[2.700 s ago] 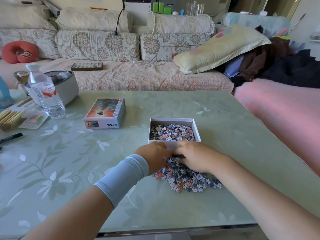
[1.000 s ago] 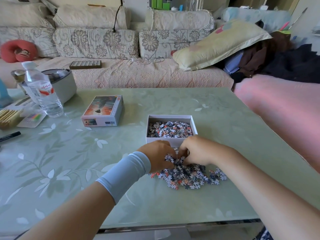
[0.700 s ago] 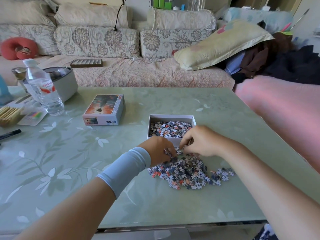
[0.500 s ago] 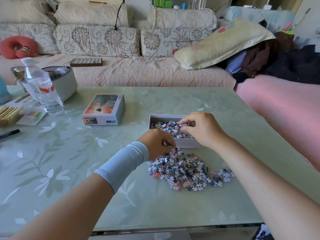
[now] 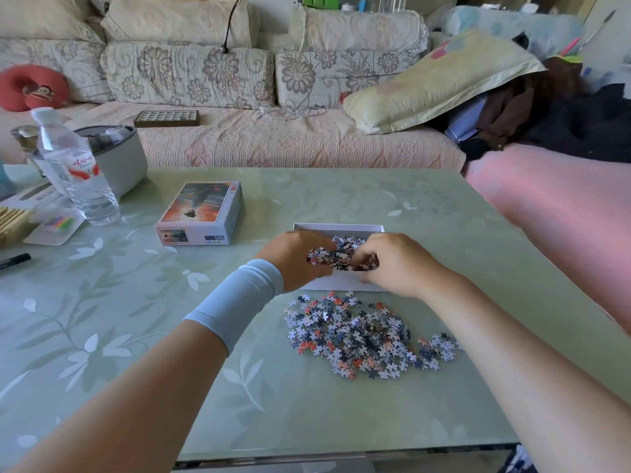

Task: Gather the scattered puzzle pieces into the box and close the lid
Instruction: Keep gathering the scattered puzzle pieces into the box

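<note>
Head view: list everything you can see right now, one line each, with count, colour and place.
box: one, white, open, table centre, partly filled with pieces
loose puzzle pieces: one pile, blue, white and orange, on table just in front of the box
lid: one, orange picture top, left of the box
water bottle: one, clear, table far left
round container: one, white, behind the bottle
pen: one, black, left edge
table: one, green with leaf pattern
sofa: one, beige floral, behind the table
pillow: one, pale yellow, on the sofa
hands: left and right, both over the box, cupping pieces
</note>
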A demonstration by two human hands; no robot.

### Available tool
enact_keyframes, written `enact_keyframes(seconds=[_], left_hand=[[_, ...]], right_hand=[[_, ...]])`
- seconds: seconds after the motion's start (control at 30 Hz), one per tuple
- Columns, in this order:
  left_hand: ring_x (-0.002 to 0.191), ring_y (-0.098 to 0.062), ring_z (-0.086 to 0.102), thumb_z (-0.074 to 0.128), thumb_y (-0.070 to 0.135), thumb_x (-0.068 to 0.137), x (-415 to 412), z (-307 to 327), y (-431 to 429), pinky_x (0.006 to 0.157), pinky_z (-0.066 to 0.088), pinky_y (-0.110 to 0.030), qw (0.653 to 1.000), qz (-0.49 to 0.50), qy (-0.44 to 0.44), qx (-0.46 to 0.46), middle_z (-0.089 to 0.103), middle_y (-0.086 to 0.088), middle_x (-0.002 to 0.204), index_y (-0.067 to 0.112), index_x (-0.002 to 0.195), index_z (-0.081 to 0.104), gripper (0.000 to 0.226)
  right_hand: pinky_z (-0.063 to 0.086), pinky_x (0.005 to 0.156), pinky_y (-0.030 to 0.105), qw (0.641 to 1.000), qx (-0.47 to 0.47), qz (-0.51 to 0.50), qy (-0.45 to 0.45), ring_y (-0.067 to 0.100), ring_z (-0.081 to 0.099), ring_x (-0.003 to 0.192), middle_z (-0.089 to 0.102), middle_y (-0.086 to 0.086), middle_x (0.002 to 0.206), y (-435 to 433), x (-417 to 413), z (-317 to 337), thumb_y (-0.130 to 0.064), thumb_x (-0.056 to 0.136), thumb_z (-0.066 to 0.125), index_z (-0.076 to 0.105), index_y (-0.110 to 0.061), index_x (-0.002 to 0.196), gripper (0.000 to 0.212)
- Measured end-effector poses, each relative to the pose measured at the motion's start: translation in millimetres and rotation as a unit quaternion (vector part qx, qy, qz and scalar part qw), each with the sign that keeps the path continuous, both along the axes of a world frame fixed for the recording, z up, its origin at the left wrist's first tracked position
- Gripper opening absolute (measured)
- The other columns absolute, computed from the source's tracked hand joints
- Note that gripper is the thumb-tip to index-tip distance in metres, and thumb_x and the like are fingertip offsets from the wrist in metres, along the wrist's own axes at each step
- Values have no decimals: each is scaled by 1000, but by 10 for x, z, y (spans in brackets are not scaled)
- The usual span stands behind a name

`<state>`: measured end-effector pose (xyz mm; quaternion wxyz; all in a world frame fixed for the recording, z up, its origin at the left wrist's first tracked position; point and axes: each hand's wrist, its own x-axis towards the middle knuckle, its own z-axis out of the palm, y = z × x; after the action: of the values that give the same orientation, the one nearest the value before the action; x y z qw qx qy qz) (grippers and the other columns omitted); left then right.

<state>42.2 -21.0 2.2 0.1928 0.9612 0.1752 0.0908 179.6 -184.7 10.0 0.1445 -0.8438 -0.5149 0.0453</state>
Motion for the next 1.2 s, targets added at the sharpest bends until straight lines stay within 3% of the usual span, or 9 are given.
enact_keyframes(seconds=[0.13,0.3,0.4,0.47,0.53,0.67,0.77,0.97,1.2], left_hand=[[119,-16,49,64,40,86,-66,-38,59,99,43,-33,997,5,-9,80,58,10,126,34,117,64,32],[119,-17,50,62,45,86,-116,-74,22,98,42,-33,995,12,9,97,52,9,134,33,125,58,40],[119,-19,47,61,44,85,-172,-53,-49,99,41,-37,988,4,-29,150,52,7,131,33,121,59,38],[106,-18,53,64,39,84,-218,-28,-133,91,48,-37,993,-34,-43,106,55,4,120,30,114,61,32],[96,-14,56,66,44,82,-270,-23,-260,86,52,-38,996,-78,4,52,54,6,116,30,115,60,36],[124,-17,40,58,73,71,-311,-129,-481,101,43,-43,974,-117,177,73,41,8,137,46,137,39,73],[124,-20,38,62,63,76,-277,-143,-538,101,43,-43,973,-116,176,94,41,4,137,46,138,38,69],[109,-20,53,69,43,80,-250,-93,-487,92,49,-38,983,-91,154,40,52,5,118,33,115,63,37],[89,-10,51,71,31,83,-262,-70,-378,83,45,-21,990,-68,126,-1,61,7,107,30,109,69,26]], right_hand=[[38,74,27,998,35,-8,-44,16,56,95,62,-11,99,32,-19,-41,-28,84,74,73,-32,98,15],[41,85,29,998,27,-4,-60,17,51,108,57,-6,111,31,-80,-64,-25,85,70,69,-29,111,27],[45,82,32,999,22,14,-29,16,53,101,53,-9,106,-14,-152,54,-25,85,69,68,-33,107,24],[48,84,32,999,-34,32,28,15,56,98,53,-11,103,-75,-232,169,-30,81,73,67,-35,106,26],[49,87,32,988,-137,40,67,14,56,101,50,-12,110,-161,-326,252,-43,71,81,63,-39,115,47],[51,81,32,951,-308,17,31,18,51,108,38,-3,130,-313,-407,221,-48,55,90,39,-43,141,101],[47,60,27,964,-257,3,66,15,52,86,42,-2,124,-316,-401,124,-38,61,90,45,-37,137,88],[52,80,31,986,-145,17,81,16,59,94,53,-12,100,-254,-336,-74,-30,71,83,69,-36,112,43],[50,83,31,986,-140,54,73,16,59,102,58,-9,120,-90,-366,-117,-26,74,80,63,-38,125,55]])
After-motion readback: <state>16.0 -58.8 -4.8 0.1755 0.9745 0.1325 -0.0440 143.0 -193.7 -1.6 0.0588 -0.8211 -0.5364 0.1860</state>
